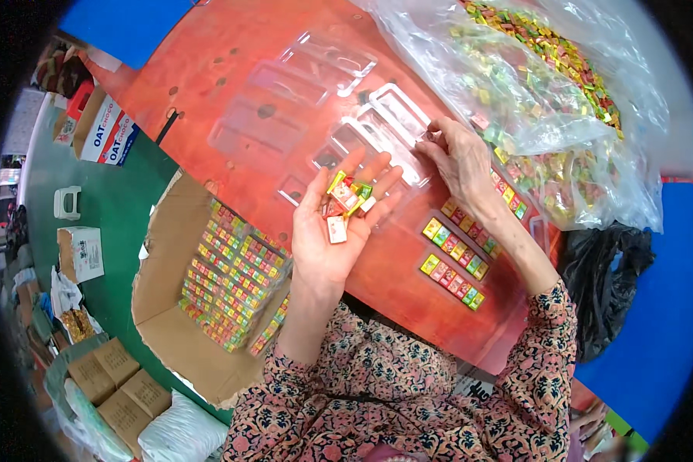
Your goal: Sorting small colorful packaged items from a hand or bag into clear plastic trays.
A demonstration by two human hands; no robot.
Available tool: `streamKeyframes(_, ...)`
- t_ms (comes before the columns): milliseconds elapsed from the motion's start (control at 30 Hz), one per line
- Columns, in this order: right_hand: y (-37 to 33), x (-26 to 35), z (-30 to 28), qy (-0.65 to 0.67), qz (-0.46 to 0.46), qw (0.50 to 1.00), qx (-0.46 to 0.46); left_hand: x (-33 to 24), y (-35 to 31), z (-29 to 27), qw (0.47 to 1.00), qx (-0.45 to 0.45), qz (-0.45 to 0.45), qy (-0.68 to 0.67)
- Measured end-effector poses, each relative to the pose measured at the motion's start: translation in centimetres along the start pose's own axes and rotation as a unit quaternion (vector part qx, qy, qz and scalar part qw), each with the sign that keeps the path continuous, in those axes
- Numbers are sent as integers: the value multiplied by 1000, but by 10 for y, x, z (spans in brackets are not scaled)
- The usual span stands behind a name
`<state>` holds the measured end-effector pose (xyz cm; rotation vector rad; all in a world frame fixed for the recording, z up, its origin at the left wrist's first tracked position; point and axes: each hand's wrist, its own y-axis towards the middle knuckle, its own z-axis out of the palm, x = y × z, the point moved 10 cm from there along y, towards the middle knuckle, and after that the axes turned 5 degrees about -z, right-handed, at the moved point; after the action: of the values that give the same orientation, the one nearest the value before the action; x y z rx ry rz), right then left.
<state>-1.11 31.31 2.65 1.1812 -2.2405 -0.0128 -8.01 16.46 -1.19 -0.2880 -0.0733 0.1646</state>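
My left hand (pixel 319 250) is palm up over the table, its fingers slightly curled under a small pile of wrapped sweets (pixel 347 197) in red, yellow, green and white. To its right, my right hand (pixel 463 163) is turned down with thumb and fingertips pinched together at the edge of a clear plastic tray (pixel 400 108). Whatever sits in that pinch is mostly hidden. More clear trays (pixel 346 138) lie between the two hands. Below my right forearm are trays filled with rows of colourful sweets (pixel 453 281).
A big clear bag of loose sweets (pixel 543 115) covers the red table's (pixel 208 77) far right. Left of my body stands an open cardboard box (pixel 162 277) holding stacked, filled trays (pixel 235 277). A black plastic bag (pixel 612 277) hangs at the right edge.
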Motion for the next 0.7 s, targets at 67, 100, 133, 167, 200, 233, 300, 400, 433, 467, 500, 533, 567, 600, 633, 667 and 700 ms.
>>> streamKeyframes(67, 0, -1, -6, -7, -4, 1000, 1, 3, 3, 8, 1000, 27, -3, -5)
streamKeyframes(100, 0, 0, -9, -7, -2, 1000, 1, 4, 4, 8, 1000, 27, -5, -6)
streamKeyframes(133, -1, 4, -15, 16, -1, 1000, -20, 4, 4, 10, 999, 36, -5, 4)
streamKeyframes(167, -1, 7, -21, 39, 1, 998, -42, 5, 4, 12, 999, 45, -7, 14)
streamKeyframes(200, -1, 14, -25, 62, -20, 996, -60, 6, 4, 13, 999, 45, -7, 14)
streamKeyframes(233, 0, 26, -26, 68, -21, 996, -58, 5, 3, 13, 999, 38, -4, 25)
streamKeyframes(300, 1, 66, -24, 222, -69, 972, -19, 4, 2, 9, 999, 30, -3, 36)
streamKeyframes(400, -5, 104, -16, 221, -154, 962, 48, 16, 6, -4, 999, 10, -30, -38)
streamKeyframes(433, -6, 105, -15, 221, -153, 962, 48, 19, 8, -6, 999, 10, -31, -39)
streamKeyframes(467, -7, 107, -14, 205, -171, 963, 46, 22, 9, -3, 998, 43, -34, -28)
streamKeyframes(500, -8, 110, -14, 189, -188, 963, 44, 25, 9, 3, 996, 76, -36, -17)
streamKeyframes(533, -7, 108, -12, 192, -185, 962, 57, 27, 11, -2, 998, 42, -42, -5)
streamKeyframes(567, -6, 106, -12, 194, -183, 962, 58, 28, 12, -1, 998, 39, -41, -6)
streamKeyframes(600, -4, 101, -7, 207, -158, 962, 76, 31, 12, 1, 998, 45, -44, -15)
streamKeyframes(633, -3, 97, -5, 219, -134, 962, 93, 32, 13, 2, 997, 51, -48, -24)
streamKeyframes(667, -2, 94, -2, 184, -111, 970, 116, 32, 13, 1, 997, 52, -54, -31)
streamKeyframes(700, -2, 93, -1, 186, -110, 969, 117, 32, 13, 0, 997, 50, -54, -31)
